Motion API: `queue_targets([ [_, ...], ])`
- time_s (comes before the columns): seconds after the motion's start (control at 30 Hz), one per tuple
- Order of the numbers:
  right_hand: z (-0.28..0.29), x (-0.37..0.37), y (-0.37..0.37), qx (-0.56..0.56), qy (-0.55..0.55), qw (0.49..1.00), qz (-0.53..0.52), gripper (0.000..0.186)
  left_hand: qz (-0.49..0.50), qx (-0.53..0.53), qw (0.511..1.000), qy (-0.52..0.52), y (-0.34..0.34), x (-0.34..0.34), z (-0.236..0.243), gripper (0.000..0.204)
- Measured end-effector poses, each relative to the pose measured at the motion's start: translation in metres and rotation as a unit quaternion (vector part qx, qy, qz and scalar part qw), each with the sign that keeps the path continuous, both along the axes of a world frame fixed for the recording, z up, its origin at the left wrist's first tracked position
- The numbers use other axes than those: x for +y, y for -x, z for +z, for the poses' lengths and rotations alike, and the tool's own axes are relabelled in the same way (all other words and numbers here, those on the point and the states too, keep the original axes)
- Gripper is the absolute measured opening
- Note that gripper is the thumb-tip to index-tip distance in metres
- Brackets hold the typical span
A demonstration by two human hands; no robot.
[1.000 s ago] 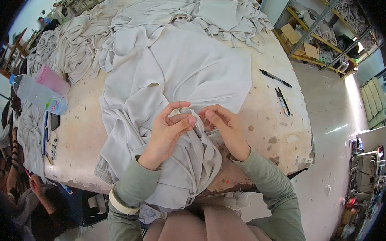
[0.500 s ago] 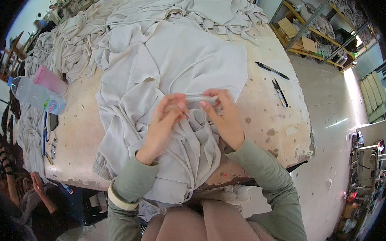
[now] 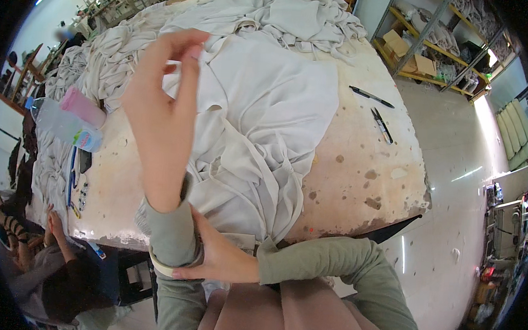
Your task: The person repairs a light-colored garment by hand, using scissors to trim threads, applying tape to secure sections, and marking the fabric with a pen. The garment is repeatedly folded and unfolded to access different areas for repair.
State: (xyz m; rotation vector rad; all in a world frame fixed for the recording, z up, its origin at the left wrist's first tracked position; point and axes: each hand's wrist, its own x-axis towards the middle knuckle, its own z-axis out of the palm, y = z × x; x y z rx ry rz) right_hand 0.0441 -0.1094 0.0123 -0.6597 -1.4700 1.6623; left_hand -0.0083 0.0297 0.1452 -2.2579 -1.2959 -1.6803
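Note:
My left hand (image 3: 160, 100) is raised over the pale grey fabric (image 3: 271, 93), its fingers loosely curled and apart, with nothing visible between them. My right hand (image 3: 217, 252) reaches across below it and grips my left forearm at the green sleeve (image 3: 171, 232), on a cream band (image 3: 160, 266) round it. Crumpled folds of the fabric lie beneath and beside both hands.
A clear bottle (image 3: 69, 128), pink cup (image 3: 85, 108) and small tools (image 3: 77, 194) lie left on the table (image 3: 364, 188); black pens (image 3: 372, 96) lie right. More garments (image 3: 109, 49) cover the back. A co-worker's hands (image 3: 55, 226) are at lower left; shelving (image 3: 426, 36) stands back right.
Both hands have left the fabric strip they were at. My left hand has risen up and leftward; my right hand has come down and left onto my left forearm.

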Motion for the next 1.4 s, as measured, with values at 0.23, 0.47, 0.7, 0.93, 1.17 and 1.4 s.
queue_targets([
  [0.23,-0.009,0.005,-0.028,0.186,0.031,0.966,-0.174,0.118,-0.387,0.117,0.891,0.208,-0.024,-0.038,-0.075,0.05],
  [0.47,-0.024,0.028,-0.088,0.187,0.085,0.943,-0.261,0.092,-0.404,0.012,0.826,0.393,0.002,-0.079,-0.105,0.058],
  [0.7,-0.014,0.046,-0.113,0.056,-0.016,0.962,-0.265,0.061,-0.32,-0.221,0.805,0.447,-0.012,-0.11,-0.131,0.053],
  [0.93,0.003,0.054,-0.135,-0.248,-0.405,0.862,-0.175,0.036,-0.402,-0.282,0.694,0.526,-0.003,-0.115,-0.131,0.065],
  [1.17,0.004,0.043,-0.132,-0.266,-0.404,0.845,-0.227,0.022,-0.301,-0.149,0.828,0.449,-0.007,-0.123,-0.129,0.059],
  [1.4,-0.001,0.022,-0.126,-0.224,-0.393,0.848,-0.275,0.024,-0.122,0.011,0.968,0.218,-0.014,-0.122,-0.139,0.029],
])
